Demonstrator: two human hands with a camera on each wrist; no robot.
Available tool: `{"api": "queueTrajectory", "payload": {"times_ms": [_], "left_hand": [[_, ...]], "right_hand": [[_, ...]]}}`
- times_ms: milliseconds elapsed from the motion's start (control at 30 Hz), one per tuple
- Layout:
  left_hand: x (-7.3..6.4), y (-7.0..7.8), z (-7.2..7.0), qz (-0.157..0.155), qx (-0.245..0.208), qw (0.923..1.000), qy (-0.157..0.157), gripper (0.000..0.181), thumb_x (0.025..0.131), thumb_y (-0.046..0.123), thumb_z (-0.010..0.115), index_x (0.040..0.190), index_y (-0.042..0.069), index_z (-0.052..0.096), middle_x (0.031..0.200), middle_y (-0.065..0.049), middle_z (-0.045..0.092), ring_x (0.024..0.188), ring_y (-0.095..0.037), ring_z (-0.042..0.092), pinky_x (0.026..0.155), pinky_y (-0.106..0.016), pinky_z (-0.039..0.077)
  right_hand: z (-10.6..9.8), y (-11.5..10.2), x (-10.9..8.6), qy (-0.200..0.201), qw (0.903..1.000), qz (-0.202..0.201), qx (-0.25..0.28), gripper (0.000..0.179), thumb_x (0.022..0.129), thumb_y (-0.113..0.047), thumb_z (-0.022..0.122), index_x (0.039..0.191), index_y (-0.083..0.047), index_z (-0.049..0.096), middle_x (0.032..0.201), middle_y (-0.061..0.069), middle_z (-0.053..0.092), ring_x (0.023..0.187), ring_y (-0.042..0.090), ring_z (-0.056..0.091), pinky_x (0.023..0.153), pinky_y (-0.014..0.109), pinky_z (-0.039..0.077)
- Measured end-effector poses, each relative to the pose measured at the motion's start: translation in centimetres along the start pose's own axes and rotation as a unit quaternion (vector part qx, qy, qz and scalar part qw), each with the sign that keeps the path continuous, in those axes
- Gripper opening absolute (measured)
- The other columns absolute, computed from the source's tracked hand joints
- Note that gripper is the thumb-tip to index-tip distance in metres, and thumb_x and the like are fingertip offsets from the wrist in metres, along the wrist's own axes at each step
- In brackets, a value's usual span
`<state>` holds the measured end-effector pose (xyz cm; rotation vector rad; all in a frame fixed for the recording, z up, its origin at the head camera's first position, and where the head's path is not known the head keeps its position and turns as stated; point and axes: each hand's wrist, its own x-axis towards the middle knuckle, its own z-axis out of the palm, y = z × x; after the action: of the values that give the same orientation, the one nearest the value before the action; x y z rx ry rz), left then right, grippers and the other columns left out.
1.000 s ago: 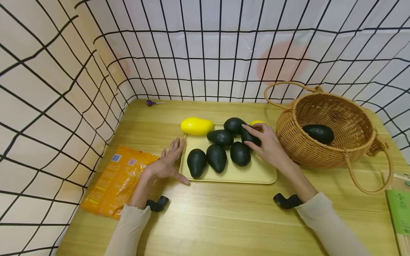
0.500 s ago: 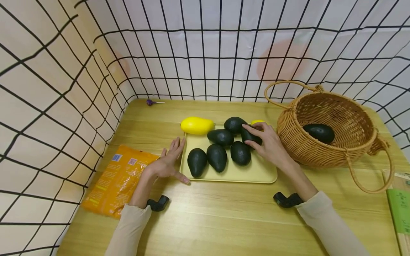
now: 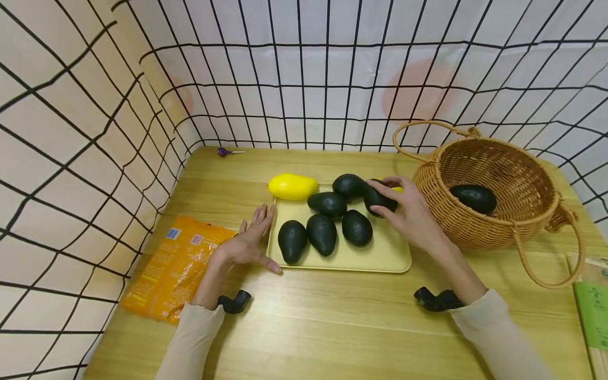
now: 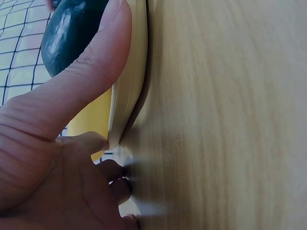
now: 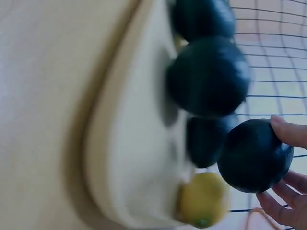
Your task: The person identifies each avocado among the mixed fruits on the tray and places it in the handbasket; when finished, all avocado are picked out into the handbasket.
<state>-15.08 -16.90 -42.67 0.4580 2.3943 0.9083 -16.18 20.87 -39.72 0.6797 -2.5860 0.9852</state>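
A pale yellow tray (image 3: pixel 385 256) on the wooden table bears several dark green avocados (image 3: pixel 321 235). My right hand (image 3: pixel 415 216) pinches one avocado (image 3: pixel 378 199) between thumb and fingertips; in the right wrist view this avocado (image 5: pixel 254 155) appears raised off the tray. At the tray's left end, my left hand (image 3: pixel 247 243) lies with fingers spread, its thumb by the front left corner. The left wrist view has the left thumb (image 4: pixel 76 86) against the tray's edge, with an avocado (image 4: pixel 72 36) behind it.
A wicker basket (image 3: pixel 480 232) holding one avocado (image 3: pixel 473 198) stands right of the tray. A yellow mango (image 3: pixel 292 187) lies at the tray's back left; another yellow fruit (image 5: pixel 204 199) sits at its right. An orange packet (image 3: pixel 178 269) lies left, a lollipop (image 3: pixel 230 152) behind.
My right hand has moved a little to the right with the avocado in its grip, away from the neighbouring avocados. The left hand stays where it was.
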Motion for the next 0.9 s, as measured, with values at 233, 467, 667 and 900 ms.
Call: {"api": "queueTrajectory", "payload": {"times_ms": [233, 467, 667, 900], "left_hand": [[0.0, 0.1, 0.0, 0.001, 0.004, 1.0, 0.001, 0.149, 0.069, 0.03, 0.098, 0.165, 0.011, -0.013, 0.17, -0.017, -0.026, 0.159, -0.034, -0.025, 0.126, -0.064, -0.016], [-0.1, 0.1, 0.0, -0.001, -0.001, 1.0, 0.0, 0.148, 0.069, 0.029, 0.098, 0.166, 0.012, -0.013, 0.171, -0.017, -0.026, 0.159, -0.033, -0.026, 0.125, -0.064, -0.016], [-0.2, 0.1, 0.0, -0.001, -0.004, 1.0, -0.001, 0.148, 0.069, 0.029, 0.097, 0.165, 0.012, -0.014, 0.17, -0.017, -0.027, 0.159, -0.033, -0.026, 0.125, -0.064, -0.016], [-0.1, 0.1, 0.0, -0.002, 0.0, 1.0, -0.002, 0.149, 0.069, 0.03, 0.097, 0.165, 0.013, -0.014, 0.17, -0.017, -0.026, 0.159, -0.033, -0.026, 0.125, -0.064, -0.017]], "right_hand": [[-3.8, -1.6, -0.2, 0.079, 0.9963, -0.03, 0.018, 0.065, 0.081, 0.007, 0.082, 0.141, -0.014, 0.066, 0.138, 0.023, 0.056, 0.126, 0.033, 0.053, 0.101, 0.031, 0.041], [-8.3, -1.9, -0.7, 0.16, 0.9871, -0.003, 0.011, 0.071, 0.077, 0.015, 0.082, 0.139, -0.014, 0.067, 0.14, 0.006, 0.058, 0.122, -0.003, 0.048, 0.095, 0.009, 0.038], [-10.9, -0.3, -1.5, 0.198, 0.9796, 0.029, 0.016, 0.068, 0.079, 0.017, 0.079, 0.139, -0.012, 0.067, 0.135, -0.024, 0.049, 0.121, -0.003, 0.048, 0.095, 0.009, 0.039], [-12.4, 2.5, -2.9, 0.218, 0.9711, 0.096, 0.006, 0.061, 0.087, 0.005, 0.079, 0.141, -0.021, 0.066, 0.13, -0.029, 0.045, 0.12, -0.006, 0.043, 0.09, 0.01, 0.037]]}}
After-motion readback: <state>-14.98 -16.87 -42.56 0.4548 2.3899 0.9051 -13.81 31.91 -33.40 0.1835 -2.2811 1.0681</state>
